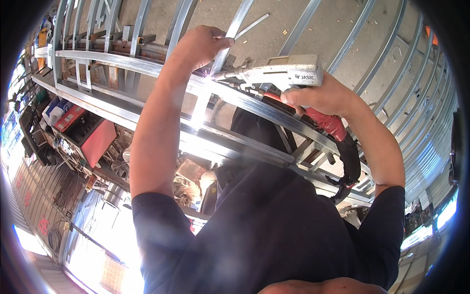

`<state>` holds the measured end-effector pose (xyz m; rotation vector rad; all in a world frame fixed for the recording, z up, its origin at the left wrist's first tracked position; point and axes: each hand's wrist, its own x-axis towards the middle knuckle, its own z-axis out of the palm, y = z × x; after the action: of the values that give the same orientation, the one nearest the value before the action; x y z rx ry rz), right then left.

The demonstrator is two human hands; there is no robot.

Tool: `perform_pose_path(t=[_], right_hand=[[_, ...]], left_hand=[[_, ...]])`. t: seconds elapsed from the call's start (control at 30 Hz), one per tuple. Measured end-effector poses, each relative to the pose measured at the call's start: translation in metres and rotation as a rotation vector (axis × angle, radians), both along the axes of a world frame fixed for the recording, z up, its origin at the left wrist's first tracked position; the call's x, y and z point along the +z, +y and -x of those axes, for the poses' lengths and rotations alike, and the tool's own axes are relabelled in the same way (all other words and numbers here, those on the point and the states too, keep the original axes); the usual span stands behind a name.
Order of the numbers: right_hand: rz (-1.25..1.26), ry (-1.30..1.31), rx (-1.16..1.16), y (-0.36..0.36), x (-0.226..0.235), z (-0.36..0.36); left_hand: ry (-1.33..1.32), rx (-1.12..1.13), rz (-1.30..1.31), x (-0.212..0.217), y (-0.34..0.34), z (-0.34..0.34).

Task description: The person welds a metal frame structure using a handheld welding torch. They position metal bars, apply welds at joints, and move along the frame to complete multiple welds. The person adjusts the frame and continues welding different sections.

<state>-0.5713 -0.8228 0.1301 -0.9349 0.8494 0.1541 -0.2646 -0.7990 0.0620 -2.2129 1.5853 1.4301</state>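
in the head view, the right hand [325, 96] is wrapped around the handle of a welding gun [284, 69], whose nozzle points at a bright spark [209, 77] where a crossing bar [236, 24] meets a long metal rail [274, 109]. the left hand [203, 46] is bent at that bar, just beyond the spark, its thumb out over the metal; the other fingers are mostly hidden, so i cannot tell whether they grip it. both hands are bare, so spatter or heat travelling along the bar could burn the left one, and a flinch might knock the joint out of line. a tug from the red-wrapped cable [327, 123] below the right hand could drag the nozzle off the seam. glare around the joint may also hide a gap.
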Motion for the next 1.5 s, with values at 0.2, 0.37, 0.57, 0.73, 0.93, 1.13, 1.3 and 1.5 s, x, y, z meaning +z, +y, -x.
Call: perform_pose_path(t=[0.2, 0.37, 0.57, 0.73, 0.93, 1.13, 1.3, 1.5], right_hand=[[0.02, 0.006, 0.027, 0.001, -0.003, 0.0], [0.018, 0.012, 0.037, 0.001, 0.0, -0.001], [0.008, 0.031, 0.04, 0.002, 0.001, -0.001], [-0.004, 0.033, 0.048, 0.0, 0.004, 0.001], [-0.016, 0.055, 0.072, 0.0, 0.002, 0.005], [-0.019, 0.06, 0.08, -0.001, 0.004, 0.007], [-0.021, 0.07, 0.051, 0.005, 0.0, 0.013], [-0.038, 0.168, 0.013, 0.003, 0.019, 0.042]], left_hand=[[0.025, -0.002, -0.028, -0.005, -0.003, -0.003], [0.028, -0.014, -0.007, -0.009, -0.001, -0.006], [0.038, -0.012, -0.019, -0.009, -0.002, -0.006], [0.06, 0.022, -0.073, 0.0, -0.006, -0.001], [0.043, -0.02, -0.002, -0.01, -0.003, -0.007], [0.019, -0.062, 0.029, -0.014, -0.003, -0.009], [0.04, -0.074, -0.014, -0.009, -0.008, -0.01], [-0.044, -0.028, 0.196, 0.001, 0.003, 0.0]])
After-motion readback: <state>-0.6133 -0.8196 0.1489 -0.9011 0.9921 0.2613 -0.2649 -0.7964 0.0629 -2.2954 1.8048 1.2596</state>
